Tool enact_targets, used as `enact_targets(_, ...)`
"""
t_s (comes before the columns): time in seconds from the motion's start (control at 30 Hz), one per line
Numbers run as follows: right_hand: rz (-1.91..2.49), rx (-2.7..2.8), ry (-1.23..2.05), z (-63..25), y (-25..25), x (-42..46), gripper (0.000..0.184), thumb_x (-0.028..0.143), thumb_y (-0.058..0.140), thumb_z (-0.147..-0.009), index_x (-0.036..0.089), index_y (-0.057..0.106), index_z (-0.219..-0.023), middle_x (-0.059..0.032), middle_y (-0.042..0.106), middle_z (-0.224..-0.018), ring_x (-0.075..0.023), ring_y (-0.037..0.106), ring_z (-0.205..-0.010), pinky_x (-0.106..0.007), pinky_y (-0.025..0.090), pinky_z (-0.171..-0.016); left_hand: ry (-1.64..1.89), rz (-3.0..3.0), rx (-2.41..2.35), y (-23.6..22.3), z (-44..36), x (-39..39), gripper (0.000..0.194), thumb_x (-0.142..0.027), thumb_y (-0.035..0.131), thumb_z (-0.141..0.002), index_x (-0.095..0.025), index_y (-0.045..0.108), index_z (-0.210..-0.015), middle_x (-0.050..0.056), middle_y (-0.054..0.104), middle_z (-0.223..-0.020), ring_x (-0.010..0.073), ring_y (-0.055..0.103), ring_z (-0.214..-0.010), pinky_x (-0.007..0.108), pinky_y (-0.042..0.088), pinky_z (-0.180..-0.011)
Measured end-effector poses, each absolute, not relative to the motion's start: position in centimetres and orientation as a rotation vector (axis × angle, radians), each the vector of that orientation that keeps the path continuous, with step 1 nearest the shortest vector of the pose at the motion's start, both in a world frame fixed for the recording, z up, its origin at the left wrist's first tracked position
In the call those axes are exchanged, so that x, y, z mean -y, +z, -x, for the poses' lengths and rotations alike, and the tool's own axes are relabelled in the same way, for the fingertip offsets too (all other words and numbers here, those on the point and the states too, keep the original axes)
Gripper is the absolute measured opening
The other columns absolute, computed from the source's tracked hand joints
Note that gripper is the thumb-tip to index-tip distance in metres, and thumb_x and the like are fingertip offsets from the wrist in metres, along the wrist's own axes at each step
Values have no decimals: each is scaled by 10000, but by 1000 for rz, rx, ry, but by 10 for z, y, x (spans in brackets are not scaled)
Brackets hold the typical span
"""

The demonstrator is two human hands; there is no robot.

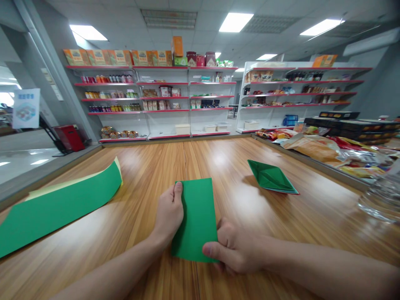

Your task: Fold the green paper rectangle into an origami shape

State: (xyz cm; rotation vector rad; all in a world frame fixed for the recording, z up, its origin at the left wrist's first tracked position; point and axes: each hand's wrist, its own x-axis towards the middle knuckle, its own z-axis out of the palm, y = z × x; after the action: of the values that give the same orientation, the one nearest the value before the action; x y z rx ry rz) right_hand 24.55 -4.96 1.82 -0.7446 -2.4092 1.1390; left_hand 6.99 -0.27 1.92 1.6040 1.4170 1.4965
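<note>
Head view, the only one: L hand had the green paper pinched at its upper L edge, thumb flat on the face, other fingers curled behind. R hand had the lower R corner, thumb on top, the rest tucked beneath, partly hidden. Both grips were closed on the paper, w/ no gap at the thumbs. The paper sat approx. centre, in front of the person, over the desk; couldn't tell if its lower edge touched the wood, or how many layers it had.

Step in hand, judging by the grips: prob. lining up or creasing the paper, edges looking straight. Next move likely called for matched edges, then firm thumb pressure along a crease; a slack corner could skew it.

On the R, well apart, was a folded green piece, pointed at its ends, maybe a ref. for shape. On the L lay a long green sheet, far end curled up, w/ a pale yellow sheet showing behind.
</note>
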Motion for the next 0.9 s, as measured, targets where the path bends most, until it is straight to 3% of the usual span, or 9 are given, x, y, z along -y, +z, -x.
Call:
enact_targets(0.23,323,2453,920,-234,17,56,494,396,380,-921,173,479,-491,-32,576,-511,-110,543,-517,-204,428,-512,1414,-1623,-1349,17,-76,6,501,-557,388,-898,-210,394,-537,-37,387,-505,134,352,-466,260,232,-460)
enact_targets(0.37,274,2461,990,-232,19,56,423,372,389,-919,193,423,-537,-7,533,-526,-106,522,-530,-210,421,-549,1382,-1614,-1338,19,-79,9,504,-569,390,-892,-209,390,-539,-39,381,-512,129,342,-466,258,244,-463)
enact_targets(0.5,222,2445,923,-229,24,59,466,460,393,-894,202,335,-511,-5,457,-532,-125,474,-576,-246,419,-599,1323,-1625,-1276,21,-82,11,480,-537,390,-906,-206,398,-559,-42,380,-523,128,347,-473,254,258,-473)
enact_targets(0.6,396,2321,1270,-230,20,60,530,570,418,-868,184,403,-504,4,457,-487,-97,469,-471,-212,408,-481,1391,-1661,-1333,23,-78,10,464,-500,390,-920,-204,407,-562,-37,400,-529,134,362,-486,256,259,-484)
enact_targets(0.7,742,2025,1692,-234,11,57,626,742,427,-770,144,503,-597,9,489,-497,-64,447,-345,-154,322,-300,1428,-1692,-1373,24,-73,8,447,-488,402,-920,-204,425,-576,-32,432,-543,141,387,-503,259,266,-496)
enact_targets(0.9,864,1925,1727,-238,4,55,655,740,408,-782,129,487,-558,14,487,-471,-38,433,-310,-115,286,-262,1399,-1723,-1368,19,-73,7,447,-474,405,-922,-204,421,-566,-36,424,-532,141,387,-499,257,260,-496)
